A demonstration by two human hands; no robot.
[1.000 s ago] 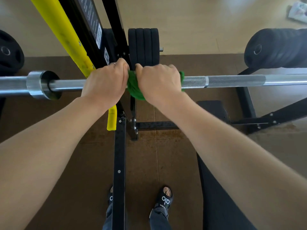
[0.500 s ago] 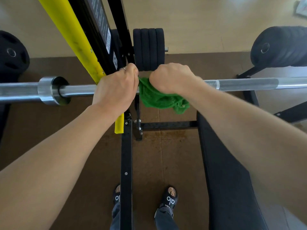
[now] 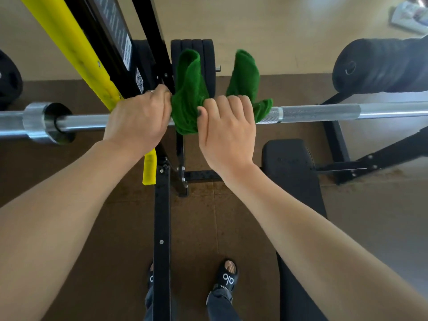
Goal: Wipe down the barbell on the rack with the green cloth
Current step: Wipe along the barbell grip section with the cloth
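One black rack [image 3: 162, 205] fills the middle of the scene, its base rail running near to far, with one yellow padded upright [image 3: 76, 54] leaning up to the far left and a white label on the black post whose print is too blurred to read. One black bench [image 3: 294, 181] lies to the right of the rail. One silver barbell [image 3: 324, 111] crosses the scene left to right on the rack, with one collar [image 3: 39, 122] at its left end and a knurled stretch on the right. Three groups of black weight plates show: a stack of about four [image 3: 203, 56] far behind the bar, a row [image 3: 382, 66] at far right, one plate [image 3: 9, 82] at the left edge. One green cloth [image 3: 190, 96] is draped over the barbell at its middle, two flaps standing up on the far side. Two hands are side by side on it: the left hand [image 3: 139, 119] grips the bar and the cloth's left edge, and the right hand [image 3: 228, 126] curls over the cloth on the bar. Two black sandals show near; the right one [image 3: 228, 276] reads "alo".
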